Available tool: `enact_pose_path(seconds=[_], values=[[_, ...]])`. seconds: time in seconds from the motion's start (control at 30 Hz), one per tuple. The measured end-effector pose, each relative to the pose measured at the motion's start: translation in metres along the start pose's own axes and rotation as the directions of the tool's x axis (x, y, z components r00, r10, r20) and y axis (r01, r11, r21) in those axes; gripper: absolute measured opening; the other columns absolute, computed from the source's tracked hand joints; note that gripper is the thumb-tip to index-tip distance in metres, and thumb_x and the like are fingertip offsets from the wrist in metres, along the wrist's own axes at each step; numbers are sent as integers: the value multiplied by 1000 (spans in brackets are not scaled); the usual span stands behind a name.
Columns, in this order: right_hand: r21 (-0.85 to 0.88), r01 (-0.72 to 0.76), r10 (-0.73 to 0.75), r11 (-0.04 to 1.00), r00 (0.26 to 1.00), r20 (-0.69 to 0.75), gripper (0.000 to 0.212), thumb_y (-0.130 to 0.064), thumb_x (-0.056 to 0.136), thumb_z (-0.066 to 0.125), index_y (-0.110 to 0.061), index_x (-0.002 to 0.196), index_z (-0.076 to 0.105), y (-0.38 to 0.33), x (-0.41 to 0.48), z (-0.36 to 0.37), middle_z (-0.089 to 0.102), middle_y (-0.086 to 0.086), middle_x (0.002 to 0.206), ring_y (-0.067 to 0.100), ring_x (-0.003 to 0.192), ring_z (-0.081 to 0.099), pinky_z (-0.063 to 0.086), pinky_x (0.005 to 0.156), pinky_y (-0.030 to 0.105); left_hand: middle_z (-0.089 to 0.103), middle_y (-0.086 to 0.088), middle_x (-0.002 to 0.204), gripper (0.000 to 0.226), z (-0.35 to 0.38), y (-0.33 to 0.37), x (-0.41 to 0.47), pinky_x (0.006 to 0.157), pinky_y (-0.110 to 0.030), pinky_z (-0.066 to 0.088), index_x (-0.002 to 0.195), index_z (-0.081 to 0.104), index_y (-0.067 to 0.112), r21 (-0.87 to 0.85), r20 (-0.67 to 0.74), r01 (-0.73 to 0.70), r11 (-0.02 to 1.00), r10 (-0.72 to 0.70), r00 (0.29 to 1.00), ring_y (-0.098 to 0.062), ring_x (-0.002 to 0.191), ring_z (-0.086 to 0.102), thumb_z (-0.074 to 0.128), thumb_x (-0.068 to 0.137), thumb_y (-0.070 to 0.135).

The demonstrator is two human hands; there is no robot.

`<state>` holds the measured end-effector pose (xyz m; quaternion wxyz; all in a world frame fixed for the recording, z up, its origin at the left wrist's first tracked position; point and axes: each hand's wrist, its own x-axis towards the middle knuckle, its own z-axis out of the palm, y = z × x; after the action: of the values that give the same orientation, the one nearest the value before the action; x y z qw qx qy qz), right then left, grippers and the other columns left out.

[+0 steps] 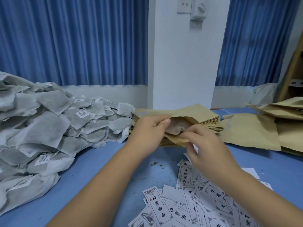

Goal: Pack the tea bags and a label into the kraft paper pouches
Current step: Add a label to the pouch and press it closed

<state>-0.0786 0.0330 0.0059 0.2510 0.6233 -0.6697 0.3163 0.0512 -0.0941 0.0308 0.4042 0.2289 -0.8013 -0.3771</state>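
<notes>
1. Scattered labels (188, 208), white slips printed with black characters, are spread over the near right part of the blue table (101, 169), partly under the right forearm.
2. Small green crumbs (155, 164) are strewn on the table just beyond the labels.
3. One pouch (180, 112) of brown paper is held up over the middle of the table, its mouth pulled open toward the camera.
4. Its upper lip is pinched by the left hand (147, 130), between the thumb and curled fingers.
5. Its lower lip is pinched by the right hand (205, 145), whose fingers are curled at the mouth.
6. One tea bag (177, 126) is seen inside the open mouth, between the two hands.
7. Directly beneath the held pouch, a flat stack of pouches (211, 122) is laid on the table.
8. On the left, a large heap of tea bags (41, 128), grey-white with strings and small tags, is piled up, and its near edge touches the stack.
9. More brown pouches (250, 131) are laid overlapping on the right.
10. Blue curtains (73, 38) are hung behind, parted by a white pillar (185, 63) on which a switch plate (184, 4) and a dial (199, 10) are mounted.
</notes>
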Motion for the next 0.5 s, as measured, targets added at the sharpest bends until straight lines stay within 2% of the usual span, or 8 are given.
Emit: enact_pose_path(seconds=[0.07, 0.13, 0.2, 0.3, 0.43, 0.5], values=[[-88, -33, 24, 996, 995, -101, 26, -3, 72, 71, -16, 94, 70, 10, -15, -2, 57, 1, 100, 22, 90, 54, 50, 63, 38, 68, 27, 77, 23, 1, 0, -1, 88, -35, 53, 110, 72, 34, -13, -12, 19, 1000, -19, 1000, -1, 82, 60, 54, 95, 31], [-144, -66, 49, 987, 991, -123, 33, -6, 68, 78, -16, 98, 70, 21, -21, -3, 57, 6, 109, 27, 97, 54, 50, 72, 39, 71, 23, 95, 23, 1, 1, -3, 93, -38, 52, 111, 71, 35, -25, -35, 21, 999, -22, 999, -3, 97, 64, 55, 95, 30], [-177, -121, 107, 977, 990, -86, 47, -11, 64, 83, -16, 108, 69, 32, -21, -3, 55, 11, 122, 32, 107, 53, 48, 82, 45, 72, 21, 97, 21, 1, 4, -4, 95, -38, 52, 108, 71, 36, -54, -33, 41, 998, -43, 999, -3, 100, 64, 56, 95, 28], [-194, -141, 144, 971, 990, -2, 60, -18, 59, 89, -17, 115, 68, 37, -23, -3, 51, 15, 131, 35, 114, 53, 45, 85, 49, 72, 22, 98, 23, -2, 11, -10, 96, -37, 51, 107, 72, 35, -16, -29, 51, 999, -52, 998, 0, 99, 64, 55, 96, 25], [-126, -65, 62, 990, 998, -30, 51, -19, 62, 88, -19, 110, 70, 31, -22, -10, 53, 14, 131, 37, 108, 58, 44, 83, 48, 70, 25, 103, 25, -13, 27, -20, 96, -22, 48, 106, 73, 34, -26, -86, 11, 1000, -13, 996, 2, 103, 62, 54, 97, 20], [-65, -7, 1, 998, 996, -88, 42, -12, 65, 86, -16, 104, 73, 25, -22, -15, 57, 15, 126, 37, 106, 58, 43, 83, 45, 70, 19, 108, 26, -19, 33, -32, 98, -30, 48, 111, 73, 28, -20, -99, -9, 1000, 7, 995, -1, 106, 62, 54, 97, 18]])
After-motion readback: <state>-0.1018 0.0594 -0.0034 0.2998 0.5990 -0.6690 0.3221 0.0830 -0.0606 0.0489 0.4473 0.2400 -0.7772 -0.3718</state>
